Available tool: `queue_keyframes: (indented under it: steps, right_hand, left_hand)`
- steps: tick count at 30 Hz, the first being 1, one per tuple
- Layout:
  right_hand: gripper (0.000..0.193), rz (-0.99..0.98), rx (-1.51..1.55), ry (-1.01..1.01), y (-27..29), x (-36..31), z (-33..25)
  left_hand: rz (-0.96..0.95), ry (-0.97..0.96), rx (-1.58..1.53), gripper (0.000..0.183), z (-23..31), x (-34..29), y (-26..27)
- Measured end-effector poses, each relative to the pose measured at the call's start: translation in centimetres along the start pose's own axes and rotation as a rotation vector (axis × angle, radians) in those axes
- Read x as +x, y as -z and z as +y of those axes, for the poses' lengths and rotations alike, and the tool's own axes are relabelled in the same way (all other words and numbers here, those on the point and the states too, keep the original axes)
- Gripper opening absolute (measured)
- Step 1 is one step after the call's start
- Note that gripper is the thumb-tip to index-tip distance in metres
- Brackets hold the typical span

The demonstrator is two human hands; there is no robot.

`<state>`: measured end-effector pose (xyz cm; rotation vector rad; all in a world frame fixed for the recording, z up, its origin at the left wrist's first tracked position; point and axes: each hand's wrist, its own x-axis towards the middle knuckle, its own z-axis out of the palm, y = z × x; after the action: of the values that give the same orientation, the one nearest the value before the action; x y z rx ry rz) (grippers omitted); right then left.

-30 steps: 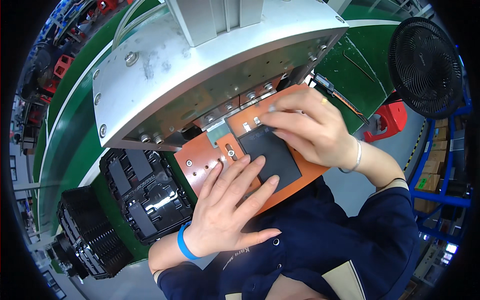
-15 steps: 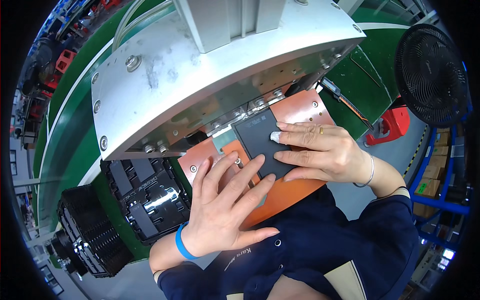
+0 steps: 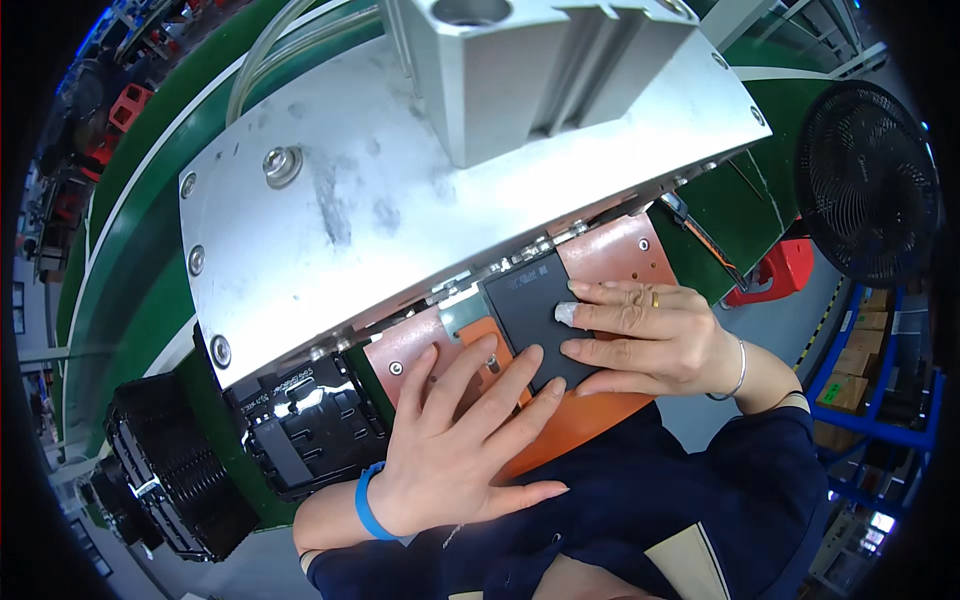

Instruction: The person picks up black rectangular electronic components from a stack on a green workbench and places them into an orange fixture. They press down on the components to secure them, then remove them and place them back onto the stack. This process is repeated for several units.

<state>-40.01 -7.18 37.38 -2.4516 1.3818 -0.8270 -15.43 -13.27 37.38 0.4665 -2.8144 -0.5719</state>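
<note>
A flat black rectangular battery (image 3: 528, 312) lies tilted on the orange and copper-coloured fixture, its far end against a row of small metal parts under the silver plate. My right hand (image 3: 650, 340) rests over its right side, fingers stretched out, a white wrap on one fingertip. Spread wide, the fingers of my left hand (image 3: 455, 450) reach from the left, and two fingertips touch the battery's near left edge. The left thumb stands apart, touching nothing. Part of the orange base (image 3: 575, 425) shows below the battery; my hands hide the rest.
A thick silver machine plate (image 3: 330, 220) with a metal block (image 3: 545, 80) overhangs the far side. Black trays (image 3: 320, 425) and a stack of black trays (image 3: 170, 470) stand left. On the right are a black fan (image 3: 865, 180), red stool (image 3: 775, 275) and blue rack (image 3: 870, 425).
The silver plate now reaches further over the trays and hides the underside seen before. The scene has shifted slightly downward in view. Both hands keep nearly the same place on the battery.
</note>
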Motion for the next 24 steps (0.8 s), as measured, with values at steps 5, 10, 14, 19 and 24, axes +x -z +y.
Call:
queue_keyframes:
  steps: [5,10,14,19,24]
  right_hand:
    - [0.033,-0.016,0.003,0.002,0.15,0.16,-0.07]
    - [0.032,-0.015,0.018,0.004,0.00,0.04,0.03]
    - [0.031,-0.022,0.001,0.005,0.12,0.20,-0.03]
    - [0.031,-0.017,0.023,-0.001,0.02,0.07,0.09]
    - [0.031,-0.010,0.040,-0.003,-0.02,0.11,0.12]
  left_hand:
    - [-0.011,0.009,0.007,0.067,0.09,-0.05,0.02]
    - [-0.005,0.008,0.005,0.067,0.05,-0.07,0.05]
    - [-0.009,0.010,-0.002,0.068,0.06,-0.03,0.08]
    - [-0.002,0.002,-0.002,0.068,-0.02,0.02,-0.05]
    - [-0.003,0.010,-0.005,0.068,0.09,-0.06,0.00]
